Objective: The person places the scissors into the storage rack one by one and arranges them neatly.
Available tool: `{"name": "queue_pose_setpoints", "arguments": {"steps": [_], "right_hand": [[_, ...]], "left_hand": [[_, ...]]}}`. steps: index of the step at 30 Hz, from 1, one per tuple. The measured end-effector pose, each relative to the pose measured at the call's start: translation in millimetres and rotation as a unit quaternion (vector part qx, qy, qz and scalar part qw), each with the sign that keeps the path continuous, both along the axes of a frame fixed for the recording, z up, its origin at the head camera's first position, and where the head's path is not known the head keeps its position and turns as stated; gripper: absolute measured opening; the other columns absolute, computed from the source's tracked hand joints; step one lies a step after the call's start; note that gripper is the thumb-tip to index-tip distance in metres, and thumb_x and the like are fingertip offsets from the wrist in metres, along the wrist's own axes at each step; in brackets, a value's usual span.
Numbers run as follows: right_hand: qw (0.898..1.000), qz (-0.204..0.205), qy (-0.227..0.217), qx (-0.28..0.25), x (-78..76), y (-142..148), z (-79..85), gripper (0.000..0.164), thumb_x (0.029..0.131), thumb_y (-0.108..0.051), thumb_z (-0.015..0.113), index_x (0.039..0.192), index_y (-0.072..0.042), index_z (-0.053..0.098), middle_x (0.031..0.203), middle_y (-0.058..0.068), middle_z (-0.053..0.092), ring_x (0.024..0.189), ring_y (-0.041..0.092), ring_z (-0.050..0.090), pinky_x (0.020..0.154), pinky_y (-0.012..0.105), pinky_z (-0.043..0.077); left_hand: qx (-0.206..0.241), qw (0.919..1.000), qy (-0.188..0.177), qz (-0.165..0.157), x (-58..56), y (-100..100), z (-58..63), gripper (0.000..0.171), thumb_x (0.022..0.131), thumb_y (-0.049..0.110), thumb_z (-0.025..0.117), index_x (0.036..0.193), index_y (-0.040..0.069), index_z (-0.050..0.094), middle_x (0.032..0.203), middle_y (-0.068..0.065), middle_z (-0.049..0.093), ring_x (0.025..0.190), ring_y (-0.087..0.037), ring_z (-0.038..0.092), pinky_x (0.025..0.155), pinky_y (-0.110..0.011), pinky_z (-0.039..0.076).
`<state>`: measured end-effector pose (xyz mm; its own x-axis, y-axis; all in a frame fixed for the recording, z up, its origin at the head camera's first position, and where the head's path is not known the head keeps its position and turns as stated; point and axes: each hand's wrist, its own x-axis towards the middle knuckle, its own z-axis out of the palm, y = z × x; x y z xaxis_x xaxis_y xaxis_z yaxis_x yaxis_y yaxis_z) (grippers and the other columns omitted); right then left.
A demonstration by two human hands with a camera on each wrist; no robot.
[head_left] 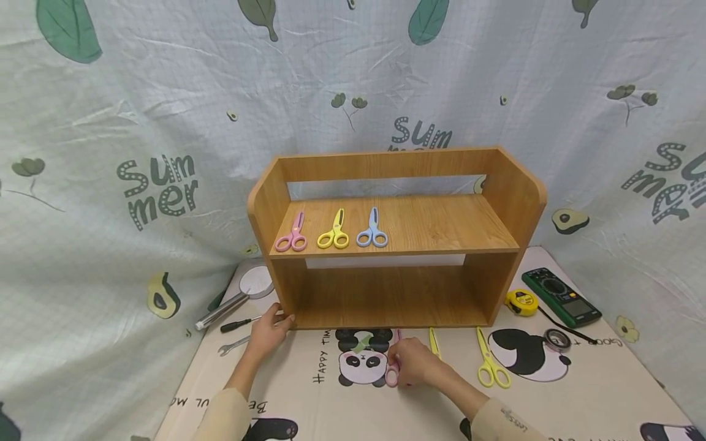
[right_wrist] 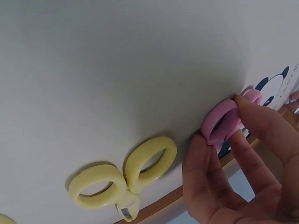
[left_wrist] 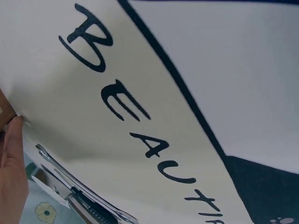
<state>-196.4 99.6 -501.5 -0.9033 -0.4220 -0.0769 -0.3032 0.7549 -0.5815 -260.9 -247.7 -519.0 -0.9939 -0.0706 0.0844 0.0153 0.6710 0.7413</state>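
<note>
A two-tier wooden shelf (head_left: 386, 294) stands on the table. At its lower left corner, my left hand (head_left: 268, 335) grips the side panel; the left wrist view shows only part of this hand (left_wrist: 12, 172) against the wood. In front of the shelf, my right hand (head_left: 416, 361) pinches a handle loop of pink scissors (right_wrist: 217, 119), whose blades point towards the shelf. Just right of that hand lie yellow scissors (right_wrist: 152, 163), partly hidden in the head view. Another yellow pair (head_left: 488, 361) lies farther right. Pink (head_left: 294, 233), yellow (head_left: 334, 231) and blue scissors (head_left: 372, 229) lie in a row on the upper tier.
Left of the shelf lie a magnifying glass (head_left: 256, 283), a black-handled screwdriver (head_left: 236, 325) and a wrench (head_left: 231, 346). At right are a yellow tape measure (head_left: 521, 302), a green multimeter (head_left: 562, 298) and a roll of black tape (head_left: 557, 339). A printed curtain (head_left: 342, 73) hangs behind.
</note>
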Motion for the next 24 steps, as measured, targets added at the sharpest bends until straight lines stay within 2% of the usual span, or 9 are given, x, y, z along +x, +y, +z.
{"name": "queue_pose_setpoints", "arguments": {"steps": [8,12,17,24], "right_hand": [[1.000,-0.002,-0.017,0.006,2.2,-2,5.3,0.025,0.067,0.007,0.086,0.082,-0.007,0.072,0.073,0.001,0.054,0.073,0.018,0.048,0.055,0.025,0.034],[1.000,0.013,-0.009,0.011,4.6,-1,12.5,0.024,0.067,0.007,0.085,0.081,-0.007,0.072,0.073,0.001,0.054,0.072,0.017,0.047,0.055,0.024,0.034],[0.999,0.041,-0.004,0.014,8.4,2,29.5,0.022,0.068,0.006,0.083,0.081,-0.008,0.072,0.072,0.000,0.056,0.071,0.015,0.047,0.054,0.023,0.035],[0.997,0.065,-0.031,0.021,13.8,8,62.6,0.026,0.067,0.002,0.085,0.087,-0.010,0.073,0.081,0.002,0.063,0.075,0.016,0.050,0.058,0.025,0.040]], "left_hand": [[-0.002,1.0000,0.005,0.003,0.2,0,-1.4,0.039,0.099,0.018,0.064,0.131,-0.003,0.059,0.122,-0.031,0.072,0.119,-0.046,0.069,0.088,-0.048,0.061],[0.002,1.0000,0.007,0.002,-0.4,0,-0.9,0.038,0.099,0.018,0.065,0.130,-0.003,0.059,0.121,-0.031,0.072,0.118,-0.046,0.069,0.086,-0.047,0.062],[0.008,1.0000,0.001,0.001,0.2,-1,-0.6,0.040,0.099,0.018,0.066,0.132,-0.003,0.058,0.123,-0.032,0.071,0.120,-0.046,0.068,0.086,-0.047,0.062],[0.000,1.0000,0.000,-0.004,0.2,-1,-2.0,0.041,0.099,0.017,0.065,0.133,-0.004,0.057,0.124,-0.032,0.070,0.120,-0.047,0.068,0.087,-0.049,0.062]]}}
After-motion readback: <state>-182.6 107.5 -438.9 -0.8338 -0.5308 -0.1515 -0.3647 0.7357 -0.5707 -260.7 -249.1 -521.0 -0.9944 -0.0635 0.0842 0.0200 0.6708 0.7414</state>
